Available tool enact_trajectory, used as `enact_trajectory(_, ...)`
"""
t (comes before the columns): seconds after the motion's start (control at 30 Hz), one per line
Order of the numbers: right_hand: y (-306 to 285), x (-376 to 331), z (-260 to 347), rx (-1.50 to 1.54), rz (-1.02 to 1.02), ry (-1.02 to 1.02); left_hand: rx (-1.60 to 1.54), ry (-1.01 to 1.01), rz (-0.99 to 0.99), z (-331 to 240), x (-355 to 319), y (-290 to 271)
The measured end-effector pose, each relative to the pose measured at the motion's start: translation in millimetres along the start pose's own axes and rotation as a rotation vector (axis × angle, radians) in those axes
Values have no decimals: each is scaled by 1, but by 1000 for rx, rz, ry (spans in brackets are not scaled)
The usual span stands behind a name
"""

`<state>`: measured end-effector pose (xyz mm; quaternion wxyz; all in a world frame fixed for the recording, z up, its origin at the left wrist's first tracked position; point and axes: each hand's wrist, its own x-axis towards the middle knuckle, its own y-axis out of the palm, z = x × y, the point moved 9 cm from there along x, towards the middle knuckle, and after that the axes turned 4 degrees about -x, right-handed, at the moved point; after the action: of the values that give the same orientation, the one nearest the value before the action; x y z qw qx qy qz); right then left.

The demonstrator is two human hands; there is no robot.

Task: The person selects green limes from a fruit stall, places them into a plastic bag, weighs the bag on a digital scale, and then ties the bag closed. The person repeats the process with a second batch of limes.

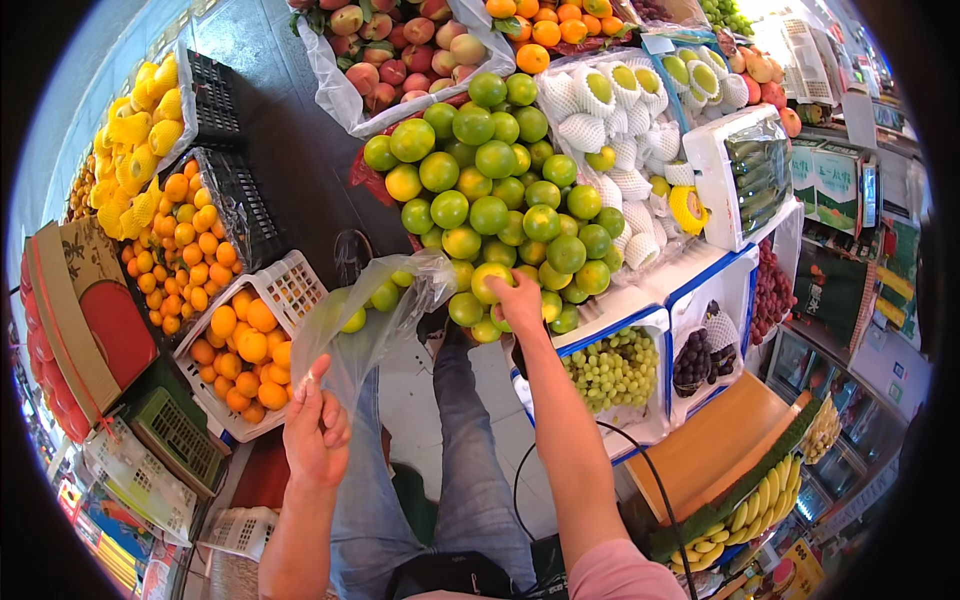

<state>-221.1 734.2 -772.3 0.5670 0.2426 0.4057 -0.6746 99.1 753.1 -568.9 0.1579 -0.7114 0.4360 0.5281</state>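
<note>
My right hand (517, 300) reaches to the near edge of a big heap of green citrus fruit (495, 158). Its fingers are closed round one yellow-green citrus fruit (491, 283). Lower and to the left, my left hand (318, 425) is closed at the side of a clear plastic bag (335, 345), its index finger pointing up; where it pinches the film is hard to see. The bag stretches from that hand toward the heap. Several green citrus fruits (385, 294) show through the film.
Crates of oranges (240, 350), small oranges (185, 250) and yellow net-wrapped fruit (140, 110) stand left. Peaches (400, 45) lie beyond the heap. On the right are white foam-wrapped fruits (620, 110), green grapes (615, 368), dark grapes (703, 360) and bananas (750, 510). A black cable (655, 470) loops beside my right arm.
</note>
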Motion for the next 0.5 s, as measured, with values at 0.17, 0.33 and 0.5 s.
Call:
enact_trajectory(0.17, 47, -74, 40, 931, 488, 112, 2, -22, -9, 2, 1, 1)
enact_trajectory(0.33, 80, -112, 69, 1013, 597, 129, -28, -47, 24, 4, 1, 4)
enact_trajectory(0.5, 104, -108, 64, 861, 523, 116, 1, -45, 28, 6, 2, 11)
